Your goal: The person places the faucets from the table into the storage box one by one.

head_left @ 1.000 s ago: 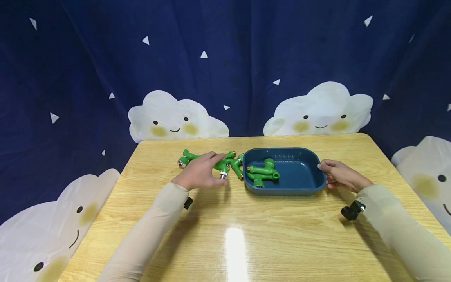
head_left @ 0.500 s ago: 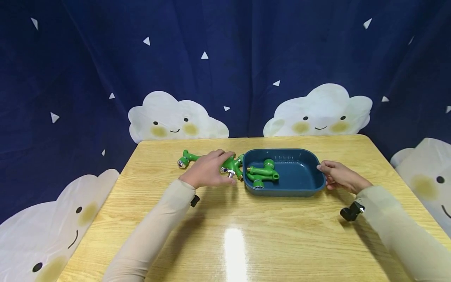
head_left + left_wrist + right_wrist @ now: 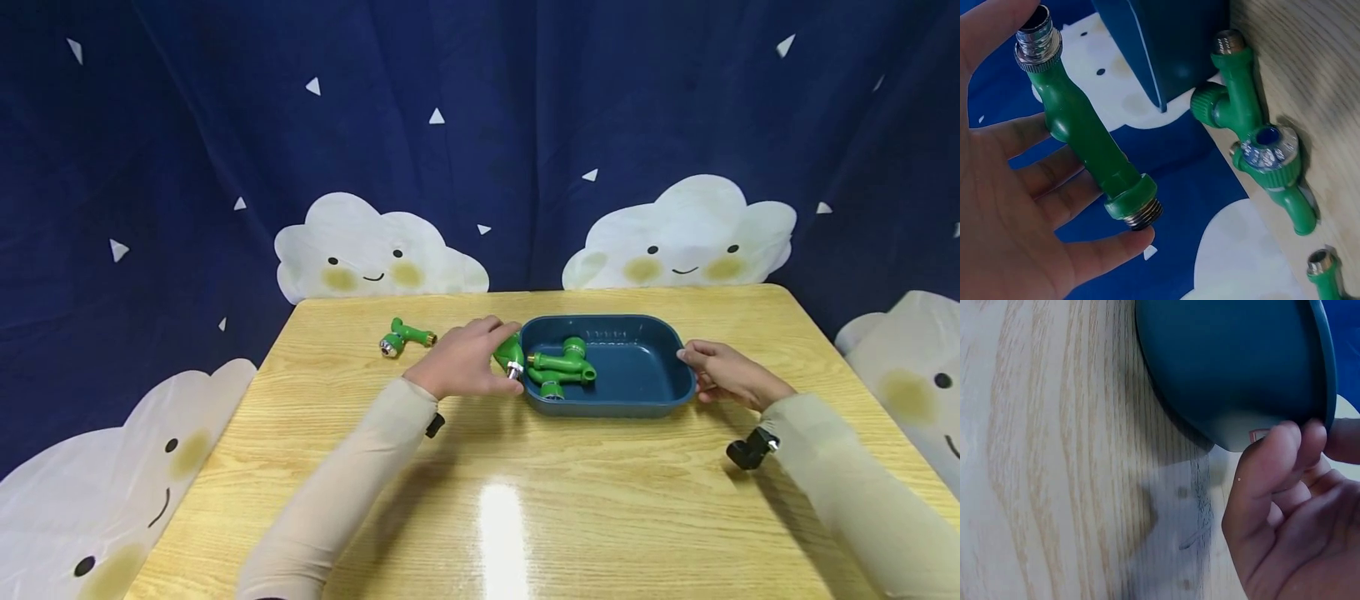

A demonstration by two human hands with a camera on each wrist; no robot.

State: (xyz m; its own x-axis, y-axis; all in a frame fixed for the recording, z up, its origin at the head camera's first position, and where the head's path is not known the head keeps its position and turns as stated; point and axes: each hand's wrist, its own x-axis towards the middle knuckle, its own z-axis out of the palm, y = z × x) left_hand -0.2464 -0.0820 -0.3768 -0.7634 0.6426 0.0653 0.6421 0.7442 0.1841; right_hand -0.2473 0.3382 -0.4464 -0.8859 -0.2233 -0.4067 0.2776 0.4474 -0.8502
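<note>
My left hand (image 3: 468, 357) holds a green tap (image 3: 1088, 134) with a silver threaded outlet, thumb at the silver end and fingers along the body and far threaded end. In the head view this tap overlaps the left end of a dark blue plastic tub (image 3: 645, 410). Two green taps lie inside the tub at its left: one tap (image 3: 558, 363) towards the back, another tap (image 3: 551, 389) nearer the front. On the right, my right hand (image 3: 731, 372) pinches the tub's rim, thumb on top and fingers curled against the outer wall (image 3: 1235, 369).
Beside the tub lies a green tap (image 3: 1244, 106), hidden behind my left hand in the head view. Further left on the wooden table (image 3: 600, 500) is a small green tap (image 3: 408, 335). A dark blue curtain (image 3: 517, 125) with clouds hangs behind the table.
My left hand has moved rightward with the tap, up to the tub's left end. The small tap at left has come into fuller view. My right hand stays at the rim.
</note>
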